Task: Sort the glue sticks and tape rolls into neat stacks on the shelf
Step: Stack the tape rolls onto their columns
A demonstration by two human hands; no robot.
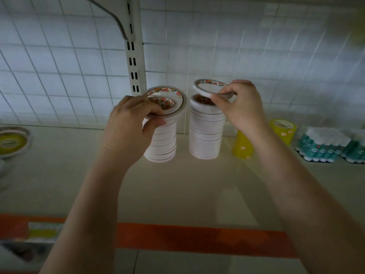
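Tape roll [212, 89] between right fingers [221, 99]

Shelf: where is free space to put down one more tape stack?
Bare shelf lies between the yellow-centred rolls at far left and the left white stack. The front strip before both stacks is also bare. Right of the right white stack, yellow rolls and glue sticks crowd.

Two bare forearms rose from the lower corners of the frame toward its middle. No sleeve reached into view on either, and neither wrist carried a watch or band. The left hand [130, 123] and the right hand [242, 107] were ungloved, with no rings showing. The nails looked short and unpainted, though the dim, soft picture left that uncertain.
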